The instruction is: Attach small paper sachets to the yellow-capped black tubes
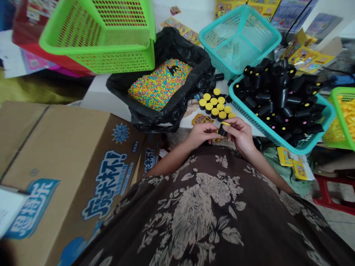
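The tube [222, 130] before us is matt black plastic, and the basket [266, 127] at two o'clock is smooth teal plastic mesh, with a green plastic basket [111, 61] of the same mesh at eleven o'clock. At twelve o'clock, glossy round beads [159, 85] lie on a thin, shiny black plastic bag [122, 88]. At nine o'clock we have a matt cardboard box [55, 147], and at six o'clock, soft printed cloth [199, 218].

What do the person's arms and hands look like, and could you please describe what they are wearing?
The left hand and right hand are bare, without gloves. The left forearm and right forearm are uncovered, and the person wears a dark brown garment with a large beige floral print.
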Motion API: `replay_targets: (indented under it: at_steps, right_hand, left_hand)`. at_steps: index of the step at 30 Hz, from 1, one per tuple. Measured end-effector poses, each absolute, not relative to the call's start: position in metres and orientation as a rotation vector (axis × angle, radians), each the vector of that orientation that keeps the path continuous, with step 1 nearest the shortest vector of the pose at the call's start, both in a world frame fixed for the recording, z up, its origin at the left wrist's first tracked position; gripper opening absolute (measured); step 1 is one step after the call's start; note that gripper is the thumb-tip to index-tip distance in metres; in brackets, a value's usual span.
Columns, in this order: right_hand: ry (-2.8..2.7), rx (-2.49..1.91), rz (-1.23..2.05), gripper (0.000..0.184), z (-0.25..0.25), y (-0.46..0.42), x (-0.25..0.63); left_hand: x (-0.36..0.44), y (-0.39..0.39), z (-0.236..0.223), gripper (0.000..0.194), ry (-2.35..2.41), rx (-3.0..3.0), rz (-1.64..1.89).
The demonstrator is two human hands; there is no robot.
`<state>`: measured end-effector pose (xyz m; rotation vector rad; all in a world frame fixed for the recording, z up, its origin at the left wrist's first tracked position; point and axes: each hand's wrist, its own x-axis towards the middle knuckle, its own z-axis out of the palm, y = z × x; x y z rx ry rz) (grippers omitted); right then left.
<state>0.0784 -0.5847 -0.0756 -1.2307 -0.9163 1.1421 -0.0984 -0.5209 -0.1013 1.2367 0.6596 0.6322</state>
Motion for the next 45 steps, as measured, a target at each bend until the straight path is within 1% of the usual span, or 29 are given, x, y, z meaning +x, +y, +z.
replay_targets:
  at_steps: [5,10,13,20,25,29,33,38,45]
  right_hand:
    - [-0.924,-1.187,1.016,0.041,-0.078,-0.587,0.074]
    - [-0.963,-1.238,0.89,0.04,-0.079,-0.592,0.072]
    - [-1.004,-1.226,0.877,0.039,-0.08,-0.595,0.071]
    - [-1.058,-1.219,0.87,0.041,-0.082,-0.602,0.072]
    - [-0.972,-1.2,0.813,0.036,-0.09,-0.604,0.076]
    - [-1.088,-1.2,0.797,0.03,-0.095,-0.608,0.079]
    - [-1.248,-1.193,0.737,0.02,-0.098,-0.612,0.082]
    - [-1.325,-1.197,0.701,0.021,-0.096,-0.61,0.084]
    - [-1.402,-1.227,0.664,0.024,-0.092,-0.61,0.084]
  left_hand:
    - [-0.091,-0.526,-0.099,0.047,0.658,1.076,0.626]
    - [-0.084,-0.531,-0.101,0.048,0.683,0.949,0.682]
    - [-0.08,-0.534,-0.1,0.048,0.637,0.896,0.719]
    - [-0.076,-0.538,-0.097,0.051,0.587,0.642,0.667]
    - [-0.077,-0.542,-0.094,0.045,0.569,0.667,0.582]
    - [-0.077,-0.541,-0.094,0.035,0.545,0.672,0.599]
    - [-0.074,-0.539,-0.094,0.038,0.537,0.644,0.61]
    - [-0.072,-0.54,-0.094,0.046,0.584,0.587,0.604]
    - [-0.066,-0.542,-0.097,0.042,0.665,0.609,0.68]
